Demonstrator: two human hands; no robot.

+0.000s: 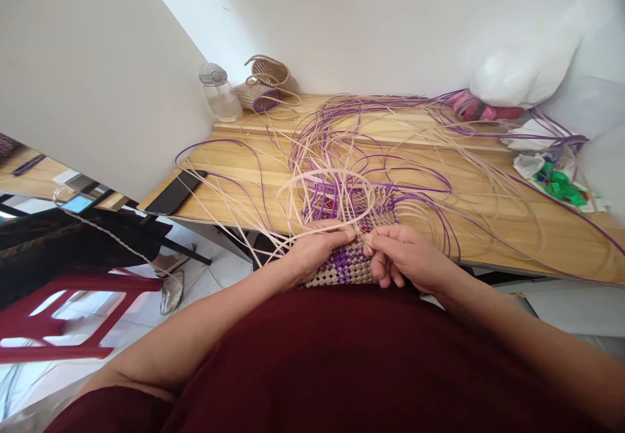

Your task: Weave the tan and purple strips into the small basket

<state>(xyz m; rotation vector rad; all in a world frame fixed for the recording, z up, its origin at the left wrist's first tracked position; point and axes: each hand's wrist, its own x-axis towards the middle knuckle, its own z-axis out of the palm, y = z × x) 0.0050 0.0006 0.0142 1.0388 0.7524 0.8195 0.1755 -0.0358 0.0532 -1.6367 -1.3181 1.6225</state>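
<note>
Basketwork point(342, 267) in beige and purple sits between the two hands, at the near edge of the counter point(224, 156) and close against the dark red top point(332, 355) of the wearer. Its checkered lower part shows beneath the fingers, while unwoven ends rise and spread from the part beyond them. The left hand point(317, 251) is closed in a pinch, thumb and fingertips together on a pale strip at the weave; the right hand point(403, 254) pinches at the same spot with thumb and forefinger — its other fingers curled loosely below. The two sets of fingertips are nearly touching. Beyond the hands, loose strips point(371, 101), beige and purple, loop and tangle across the counter, running toward the right side. To the left lies a black phone point(176, 192), and farther back stand a clear bottle point(222, 97) with a grey lid and, just beside it, small woven baskets point(249, 96) with looped handles. At the far right are a white bag point(512, 75), a pink bundle point(476, 107) and some green material point(561, 185). Down on the left — below the counter — is a red stool point(102, 306), near a sandaled foot point(173, 290).
</note>
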